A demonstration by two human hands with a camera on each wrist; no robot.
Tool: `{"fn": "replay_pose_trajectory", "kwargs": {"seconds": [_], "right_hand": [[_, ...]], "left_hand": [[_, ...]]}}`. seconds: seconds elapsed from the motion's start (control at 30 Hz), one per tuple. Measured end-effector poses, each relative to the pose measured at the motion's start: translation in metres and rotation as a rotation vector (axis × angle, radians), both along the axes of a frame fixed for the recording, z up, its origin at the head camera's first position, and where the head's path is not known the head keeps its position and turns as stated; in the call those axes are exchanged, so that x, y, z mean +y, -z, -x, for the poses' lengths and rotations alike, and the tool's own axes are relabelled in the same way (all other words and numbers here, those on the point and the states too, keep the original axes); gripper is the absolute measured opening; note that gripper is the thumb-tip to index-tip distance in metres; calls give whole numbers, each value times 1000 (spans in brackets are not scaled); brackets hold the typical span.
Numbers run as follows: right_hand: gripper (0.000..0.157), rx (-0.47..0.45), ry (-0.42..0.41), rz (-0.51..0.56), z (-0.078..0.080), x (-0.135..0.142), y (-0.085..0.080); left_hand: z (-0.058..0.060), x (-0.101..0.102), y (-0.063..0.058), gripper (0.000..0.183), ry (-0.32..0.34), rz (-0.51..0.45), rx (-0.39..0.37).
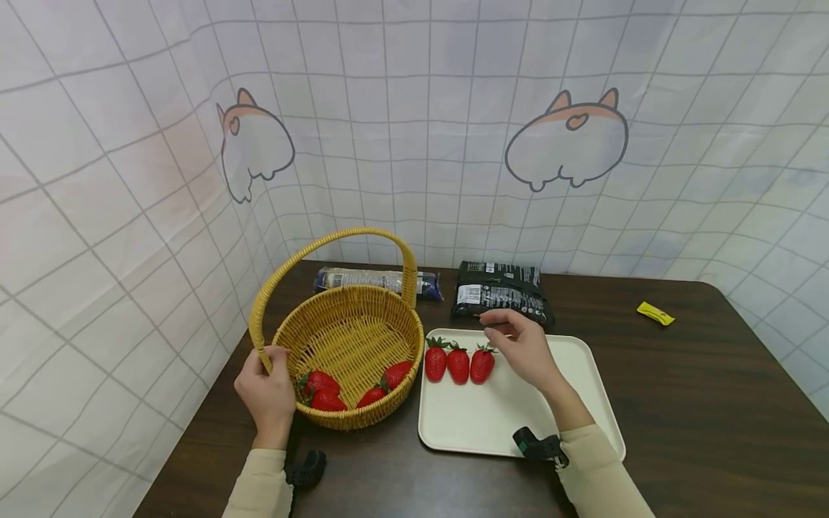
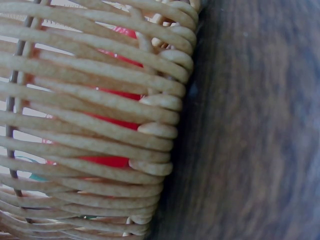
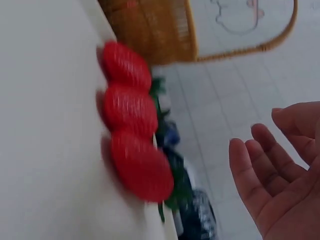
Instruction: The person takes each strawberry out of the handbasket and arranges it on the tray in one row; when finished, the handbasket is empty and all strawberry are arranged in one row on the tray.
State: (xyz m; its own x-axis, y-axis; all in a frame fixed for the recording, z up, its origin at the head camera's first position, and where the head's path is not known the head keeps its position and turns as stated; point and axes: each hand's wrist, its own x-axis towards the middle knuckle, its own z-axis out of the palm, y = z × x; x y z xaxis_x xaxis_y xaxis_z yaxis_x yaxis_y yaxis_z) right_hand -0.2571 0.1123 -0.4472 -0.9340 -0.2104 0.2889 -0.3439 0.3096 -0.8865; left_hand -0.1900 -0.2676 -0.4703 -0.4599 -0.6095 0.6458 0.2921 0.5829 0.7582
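Observation:
My left hand (image 1: pixel 265 392) grips the yellow woven basket (image 1: pixel 350 421) where its tall handle meets the left rim. Several strawberries (image 1: pixel 327 392) lie inside against the basket's near wall; through the weave, red shows in the left wrist view. Right of the basket is a white tray (image 1: pixel 479 417). Three strawberries (image 1: pixel 458 365) stand in a row at its far left, leaves pointing to the back edge. Above the tray, just right of that row, hovers my right hand (image 1: pixel 527 354). Its fingers are loosely bent and hold nothing, apart from the strawberries in the right wrist view (image 3: pixel 142 165).
Behind the basket lies a long clear-and-blue packet (image 1: pixel 427 285). A black package (image 1: pixel 499 291) sits behind the tray, close to its back edge. Farther right on the dark wooden table (image 1: pixel 706 388) is a small yellow wrapped packet (image 1: pixel 655 314). A white grid-patterned curtain (image 1: pixel 447 144) hangs behind.

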Motion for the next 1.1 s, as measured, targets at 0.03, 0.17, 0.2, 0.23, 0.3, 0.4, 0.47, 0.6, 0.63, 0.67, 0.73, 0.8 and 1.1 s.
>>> {"fn": "replay_pose_trajectory", "kwargs": {"seconds": [0.03, 0.17, 0.2, 0.23, 0.3, 0.4, 0.47, 0.6, 0.63, 0.67, 0.73, 0.8, 1.1], "right_hand": [[24, -4, -26, 9, -2, -6, -2], [22, -20, -152, 43, -9, -31, -13], [22, -21, -185, 48, -10, -38, -15], [23, -29, -221, 58, -10, -45, -18], [25, -49, -299, 71, -9, -60, -22], [28, -72, -415, 36, -8, -82, -26], [30, -95, -498, -3, -6, -96, -28], [31, -139, -649, -114, 0, -120, -28], [31, -145, -686, -141, 4, -125, -28], [31, -149, -726, -166, 9, -129, -27], [33, -163, -821, -200, 20, -137, -27], [36, -199, -918, -223, 31, -141, -27], [40, -451, -1099, -380, 60, -153, -30]], "left_hand": [[0, -1, 0, 18, 0, 1, 2], [0, -3, -2, 18, 7, 1, 7], [0, -3, -2, 18, 8, -1, 7], [0, -4, -2, 18, 7, -2, 6], [0, -5, -3, 18, 2, -7, 6], [-2, -5, -2, 19, -5, -13, 1], [-3, -6, -1, 19, -10, -14, -7], [-4, -6, -1, 19, -13, -11, -19], [-4, -6, -1, 19, -12, -11, -19], [-4, -5, -1, 19, -12, -12, -15], [-3, -4, -1, 18, -7, -8, -2], [-2, -1, -2, 19, 0, -2, 11], [-1, 0, -2, 20, -9, 24, 14]]}}
